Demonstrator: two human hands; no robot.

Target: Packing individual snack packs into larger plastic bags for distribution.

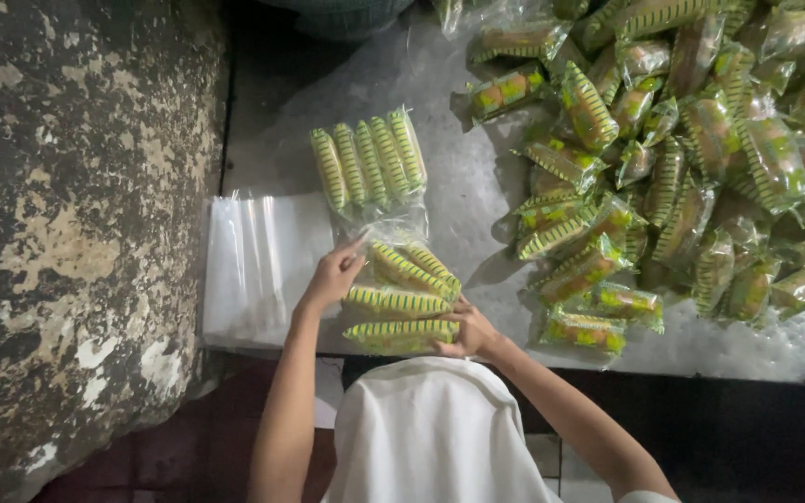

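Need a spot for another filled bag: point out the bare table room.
Bare grey table runs between the filled clear bag of striped packets and the heap of loose green-yellow packets. Left holds the flat clear-bag stack; right is crowded.

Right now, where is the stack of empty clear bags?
In the head view, the stack of empty clear bags lies flat at the table's left edge, just left of the left hand and beside the filled bag of snack packets.
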